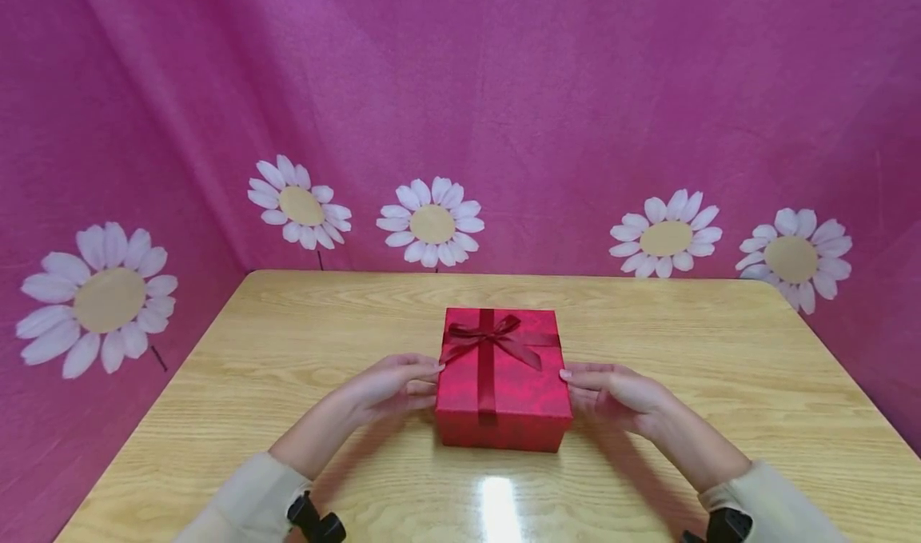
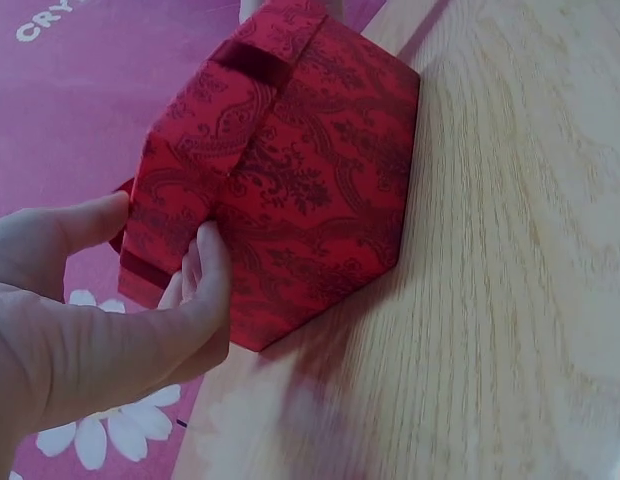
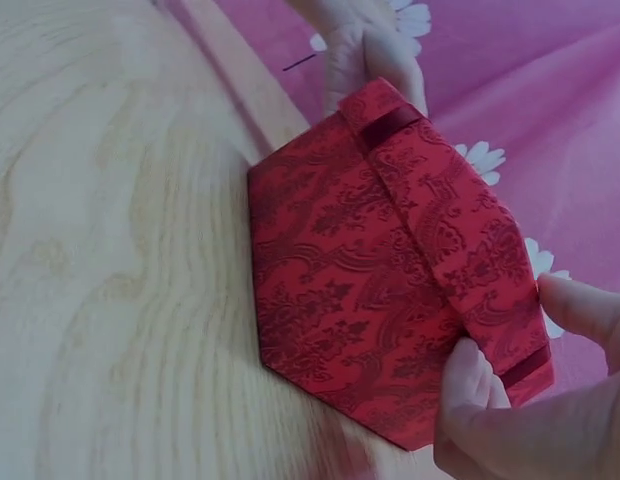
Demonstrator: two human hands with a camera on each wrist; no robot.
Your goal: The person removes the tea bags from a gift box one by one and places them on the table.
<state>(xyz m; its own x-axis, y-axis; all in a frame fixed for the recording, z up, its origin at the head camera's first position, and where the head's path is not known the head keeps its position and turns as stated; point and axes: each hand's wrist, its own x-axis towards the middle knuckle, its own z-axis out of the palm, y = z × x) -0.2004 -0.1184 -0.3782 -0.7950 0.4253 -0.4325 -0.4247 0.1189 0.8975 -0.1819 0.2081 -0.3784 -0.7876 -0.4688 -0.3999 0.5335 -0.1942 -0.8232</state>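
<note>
A red patterned gift box [image 1: 504, 431] sits on the table, its lid [image 1: 456, 391] on top, tied across with dark red ribbon and a bow [image 1: 489, 335]. My left hand [image 1: 396, 387] grips the lid's left side. In the left wrist view, its thumb meets the lid's top edge and its curled fingertips [image 2: 210, 250] lie at the lower rim. On the opposite side my right hand [image 1: 622, 395] holds the lid likewise, with thumb at the top edge and fingertips [image 3: 465, 365] along the rim. The lid lies level over the box body [image 3: 330, 270].
The box stands near the middle of a light wooden table [image 1: 324, 311]. Behind and beside the table hangs a pink cloth [image 1: 532, 111] printed with white daisies [image 1: 432, 223]. Light-coloured sleeves [image 1: 248, 499] and black wrist cameras [image 1: 316, 519] show at the bottom.
</note>
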